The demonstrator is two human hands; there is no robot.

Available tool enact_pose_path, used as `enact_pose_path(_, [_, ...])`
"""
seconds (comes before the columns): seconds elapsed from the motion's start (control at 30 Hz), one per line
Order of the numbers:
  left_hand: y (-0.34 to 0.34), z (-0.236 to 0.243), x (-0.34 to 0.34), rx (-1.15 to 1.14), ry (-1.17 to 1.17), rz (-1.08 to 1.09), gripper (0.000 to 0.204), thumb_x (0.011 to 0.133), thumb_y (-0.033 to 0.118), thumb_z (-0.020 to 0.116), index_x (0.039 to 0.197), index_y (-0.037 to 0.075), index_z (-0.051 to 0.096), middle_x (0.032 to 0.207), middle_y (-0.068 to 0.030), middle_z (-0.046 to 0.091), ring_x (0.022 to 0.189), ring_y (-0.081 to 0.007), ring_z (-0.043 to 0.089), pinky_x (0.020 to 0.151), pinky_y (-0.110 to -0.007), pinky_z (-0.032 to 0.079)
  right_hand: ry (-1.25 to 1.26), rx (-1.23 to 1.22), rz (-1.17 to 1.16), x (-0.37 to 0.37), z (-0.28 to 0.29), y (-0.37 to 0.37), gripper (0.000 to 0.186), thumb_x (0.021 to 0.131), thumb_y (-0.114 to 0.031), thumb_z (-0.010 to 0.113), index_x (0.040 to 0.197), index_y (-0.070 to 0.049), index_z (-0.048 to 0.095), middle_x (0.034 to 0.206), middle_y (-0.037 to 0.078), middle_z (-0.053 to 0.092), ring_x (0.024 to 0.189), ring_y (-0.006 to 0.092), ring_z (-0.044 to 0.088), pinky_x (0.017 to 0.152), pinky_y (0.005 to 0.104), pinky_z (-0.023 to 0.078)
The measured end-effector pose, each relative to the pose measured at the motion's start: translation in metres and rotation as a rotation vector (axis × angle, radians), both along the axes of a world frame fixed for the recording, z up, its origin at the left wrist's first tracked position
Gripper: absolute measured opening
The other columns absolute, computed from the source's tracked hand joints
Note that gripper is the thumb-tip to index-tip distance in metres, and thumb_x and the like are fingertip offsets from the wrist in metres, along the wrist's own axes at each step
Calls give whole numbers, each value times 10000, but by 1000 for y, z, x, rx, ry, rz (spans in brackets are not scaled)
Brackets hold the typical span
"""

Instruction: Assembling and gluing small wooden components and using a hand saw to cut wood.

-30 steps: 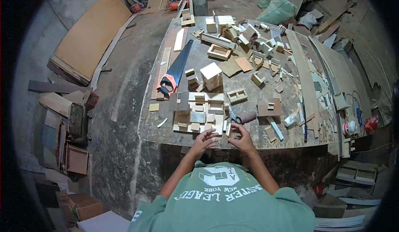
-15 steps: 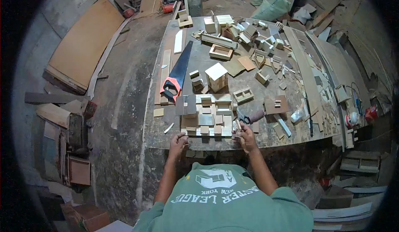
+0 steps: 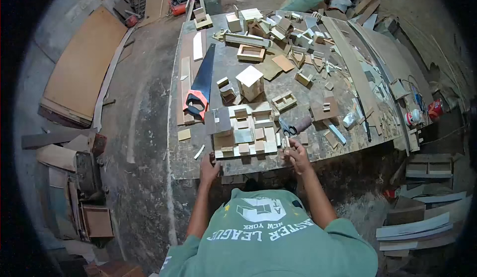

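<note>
At the table's near edge stands a miniature wooden house model (image 3: 243, 137), with small rooms, blocks and a grey panel (image 3: 217, 122) over its left side. My left hand (image 3: 208, 170) is closed at the model's near left corner, fingers curled against the base edge. Just off the near right corner, my right hand (image 3: 299, 158) pinches a small pale wooden piece (image 3: 286, 143) upright between thumb and fingers. Scissors (image 3: 289, 128) and a brownish roll (image 3: 303, 124) lie beyond the right hand. The fingertips of both hands are partly hidden.
A handsaw (image 3: 201, 85) with an orange and black handle lies left of the model. Behind it stands a wooden box-like tower (image 3: 250, 84). Small wooden frames and offcuts (image 3: 278, 31) crowd the table's far part. Long boards (image 3: 357, 68) run along the right.
The view has shifted, so the table appears farther left and higher. My right hand still holds the small wooden piece, and my left hand stays at the model's corner.
</note>
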State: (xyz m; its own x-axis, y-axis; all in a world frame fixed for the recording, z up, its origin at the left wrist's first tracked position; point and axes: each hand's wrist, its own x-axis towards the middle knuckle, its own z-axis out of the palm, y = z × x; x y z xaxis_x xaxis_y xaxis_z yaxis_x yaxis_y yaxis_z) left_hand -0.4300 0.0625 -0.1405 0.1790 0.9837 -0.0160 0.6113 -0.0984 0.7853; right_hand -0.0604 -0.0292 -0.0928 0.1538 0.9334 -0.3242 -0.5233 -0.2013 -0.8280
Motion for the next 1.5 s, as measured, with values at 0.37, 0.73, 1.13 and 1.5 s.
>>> enact_pose_path(0.37, [3,-18,-1,124,253,-17,699,750,199,721,1357,26,419,1251,-282,477,1173,-462,462,997,-477,407,346,85,73,7,7,25,569,854,-156,620,1379,-44,431,1103,83,609,944,194,622,769,342,545])
enact_pose_path(0.73, [11,-21,4,32,269,-29,686,762,202,738,1365,70,441,1203,-282,467,1122,-444,488,963,-467,430,-782,38,220,2,-29,47,570,718,-145,766,1226,-27,538,1011,85,624,803,144,615,694,298,519])
enact_pose_path(1.13, [8,-18,4,56,307,-18,669,770,185,737,1346,63,420,1205,-280,464,1129,-449,483,948,-477,436,-1311,183,350,-20,-24,64,659,647,-217,799,1212,-19,523,1128,172,536,1039,310,570,856,374,503])
enact_pose_path(1.5, [10,-17,2,43,341,-22,709,771,187,740,1372,58,389,1193,-275,475,1097,-468,492,926,-493,434,-1399,217,327,-10,-12,64,615,656,-218,790,1181,-24,535,1147,167,553,1082,336,548,931,396,458])
